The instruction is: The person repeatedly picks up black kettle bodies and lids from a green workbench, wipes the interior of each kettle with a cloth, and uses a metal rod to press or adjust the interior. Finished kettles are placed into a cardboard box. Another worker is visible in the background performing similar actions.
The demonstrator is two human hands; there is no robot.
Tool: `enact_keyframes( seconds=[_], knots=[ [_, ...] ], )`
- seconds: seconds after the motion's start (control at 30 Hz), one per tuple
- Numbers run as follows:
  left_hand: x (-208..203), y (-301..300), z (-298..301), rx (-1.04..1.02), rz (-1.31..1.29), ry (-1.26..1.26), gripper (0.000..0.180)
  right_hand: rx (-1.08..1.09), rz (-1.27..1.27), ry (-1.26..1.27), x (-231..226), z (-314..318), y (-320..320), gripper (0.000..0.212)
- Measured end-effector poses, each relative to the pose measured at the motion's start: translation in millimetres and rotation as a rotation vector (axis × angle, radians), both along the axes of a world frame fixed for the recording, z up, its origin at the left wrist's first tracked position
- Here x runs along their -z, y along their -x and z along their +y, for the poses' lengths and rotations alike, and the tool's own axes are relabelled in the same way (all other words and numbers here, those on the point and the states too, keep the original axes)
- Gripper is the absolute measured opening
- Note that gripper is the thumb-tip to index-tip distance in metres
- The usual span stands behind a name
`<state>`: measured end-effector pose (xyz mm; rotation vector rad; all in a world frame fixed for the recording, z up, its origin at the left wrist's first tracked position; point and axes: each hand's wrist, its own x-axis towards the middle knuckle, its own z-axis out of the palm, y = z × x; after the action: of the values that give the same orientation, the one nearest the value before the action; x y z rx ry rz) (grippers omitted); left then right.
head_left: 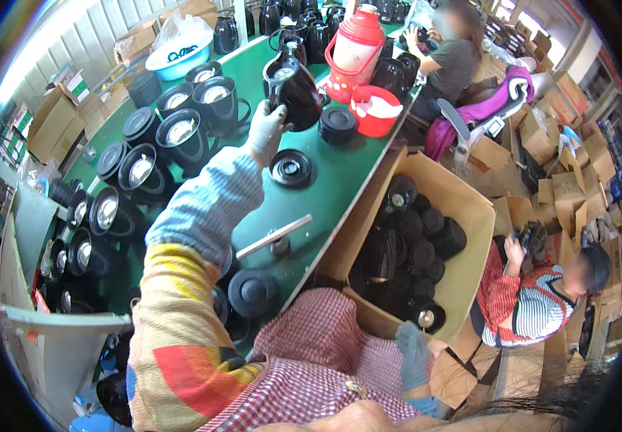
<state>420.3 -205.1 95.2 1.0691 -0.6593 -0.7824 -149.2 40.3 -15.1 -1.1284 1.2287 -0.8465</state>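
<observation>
My left hand [266, 132], in a pale grey work glove, is closed on the handle side of a glossy black jug [300, 99], which it holds up over the green table. Beneath the jug, a black round lid [291, 168] lies on the tabletop, and a stack of black discs [337, 125] stands to its right. My right hand [413, 358], in a blue-grey glove, hangs low by the near edge of a cardboard box [475, 237]. Its fingers point loosely toward the box, with nothing visible in them. Black round parts [422, 254] fill the box.
Several dark jug bodies [181, 133] with silvery insides crowd the table's left. A metal rod [275, 236] and a black round part [253, 292] lie nearer me. Beyond are a red-and-white flask [355, 57] and a red tub [375, 110]. Two people sit at the right.
</observation>
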Motion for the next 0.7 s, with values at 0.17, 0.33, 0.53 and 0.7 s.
enact_keyframes(
  seconds=[0.17,0.33,0.53,0.7],
  knots=[
    [43.3,-72.5,-135.0,-0.403,-0.109,0.001,0.009,0.0,0.112,-0.126,9.2,6.1,-12.1,0.043],
    [83.0,-111.3,-202.1,-0.504,-0.175,-0.136,0.024,0.104,0.228,-0.157,41.1,22.0,16.8,0.042],
    [79.9,-141.5,-199.9,-0.527,-0.519,-0.328,0.034,0.102,0.3,-0.185,50.3,6.6,6.4,0.041],
    [37.1,-110.6,-120.1,-0.461,-1.194,-0.363,0.045,0.061,0.298,-0.181,59.1,-6.2,-6.3,0.04]
  ],
)
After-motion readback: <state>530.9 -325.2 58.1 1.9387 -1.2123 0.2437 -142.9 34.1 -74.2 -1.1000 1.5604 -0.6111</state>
